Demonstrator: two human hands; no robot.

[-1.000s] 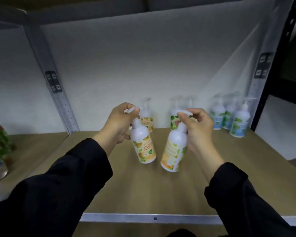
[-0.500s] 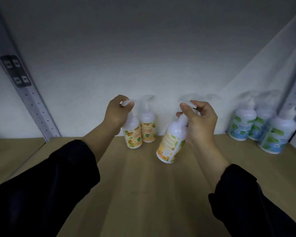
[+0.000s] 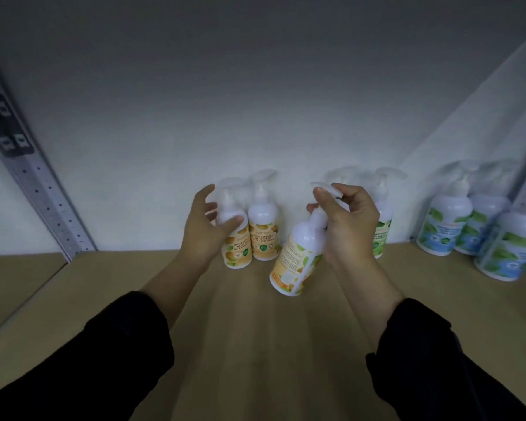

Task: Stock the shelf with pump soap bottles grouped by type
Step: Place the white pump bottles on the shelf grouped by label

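Right hand [image 3: 345,226] gripping tilted orange bottle [image 3: 296,262] by pump neck, above shelf [image 3: 255,329] | left hand [image 3: 202,229] spread wide, fingers beside standing orange pair [image 3: 263,232] | advice: set upright touching pair, label forward.

— What do you have behind the shelf board?
— A plain white back wall [image 3: 255,101], dim towards the top.
— And on your left?
— A grey perforated metal upright [image 3: 47,208], slanting, with a dark bracket [image 3: 5,129] fixed on it. Black sleeves [image 3: 104,360] fill your lower corners.
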